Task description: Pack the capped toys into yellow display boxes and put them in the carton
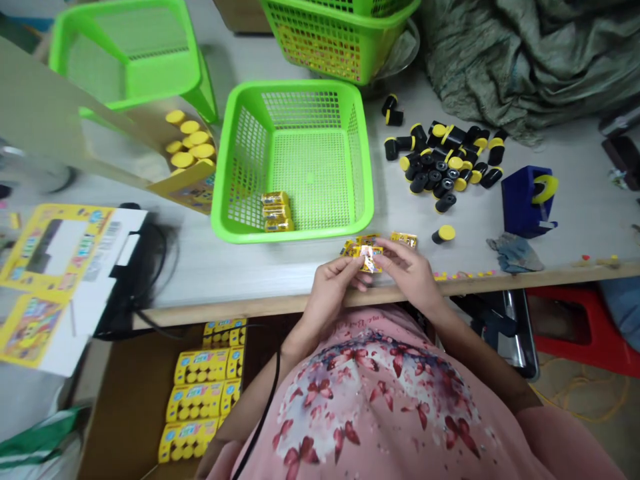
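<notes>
Near the table's front edge, my left hand [327, 285] and my right hand [414, 272] meet around a small shiny yellow printed label [371, 259]. The fingers of both hands pinch it, one hand on each side. More yellow labels lie on the table just behind my fingers, one of them a loose label [404, 239] beside my right hand. Beyond the hands stands a green basket [295, 236] with a few yellow-wrapped canisters [277, 212] in its near left corner. A black canister with a yellow cap [444, 233] is to the right of my right hand.
A pile of black canisters [435, 180] lies at right, beside a blue tape dispenser [525, 203] and a rag [515, 253]. An open box of yellow-capped canisters [193, 147] stands left. Below the table edge, a carton [125, 400] holds yellow packs.
</notes>
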Tool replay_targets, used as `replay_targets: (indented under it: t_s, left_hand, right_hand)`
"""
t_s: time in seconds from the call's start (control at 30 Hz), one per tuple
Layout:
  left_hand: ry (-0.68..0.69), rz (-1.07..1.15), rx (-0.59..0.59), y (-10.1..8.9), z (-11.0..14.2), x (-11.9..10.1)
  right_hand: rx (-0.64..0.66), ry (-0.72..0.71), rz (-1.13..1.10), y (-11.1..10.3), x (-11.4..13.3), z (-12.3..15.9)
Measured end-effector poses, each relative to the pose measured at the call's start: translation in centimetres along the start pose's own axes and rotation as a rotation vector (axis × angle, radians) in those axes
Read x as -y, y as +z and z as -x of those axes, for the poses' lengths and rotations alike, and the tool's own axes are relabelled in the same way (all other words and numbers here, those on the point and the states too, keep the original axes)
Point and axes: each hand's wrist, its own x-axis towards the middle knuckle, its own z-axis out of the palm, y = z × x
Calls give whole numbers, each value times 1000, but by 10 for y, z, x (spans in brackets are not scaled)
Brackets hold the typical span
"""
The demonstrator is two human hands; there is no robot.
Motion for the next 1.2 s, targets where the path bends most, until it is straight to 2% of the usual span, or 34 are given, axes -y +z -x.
replay_targets:
  t_s: [0.1,0.17,0.3,0.37,0.4,0.47,0.53,0.57,0.63,0.7,0.77,0.87,0.93,1.03,1.2]
  left_hand:
    - [-31,22,6,3,3,-4]
    - [-72,56,17,5,4,-5]
    - [-178,162,58,7,3,-5]
    - [-192,195,33,9,2,-7]
    - [-192,206,9,10,1,-8]
    - [-194,227,-31,12,0,-10]
    - [-200,244,-43,14,-1,-11]
    - [-201,246,-42,15,-1,-11]
    - [-192,231,-29,16,0,-9]
    - [-165,206,-18,16,0,-7]
    - [-126,169,7,14,1,-4]
    - [-91,88,59,11,2,-2]
    - [-89,47,79,9,3,-1]
    - [-117,47,93,8,4,-1]
    - [-130,86,88,9,4,-2]
  right_hand:
    - [42,212,-279,1,1,-1]
    - [4,296,-369,4,1,0]
    - [-39,323,-343,10,2,5]
    - [-44,226,-212,2,-1,8]
    - [-95,151,-100,-6,-4,9]
    - [-299,-12,200,-29,-15,8]
    - [-484,-115,479,-56,-32,3]
    - [-514,-133,565,-67,-40,0]
    - [-488,-129,603,-80,-53,-6]
    - [-475,-102,473,-80,-54,-8]
    - [-466,-39,198,-71,-42,-5]
    - [-304,126,-258,-56,-13,1]
    - [-181,230,-439,-49,2,4]
    - [-71,310,-544,-44,13,5]
    - [8,317,-564,-38,13,9]
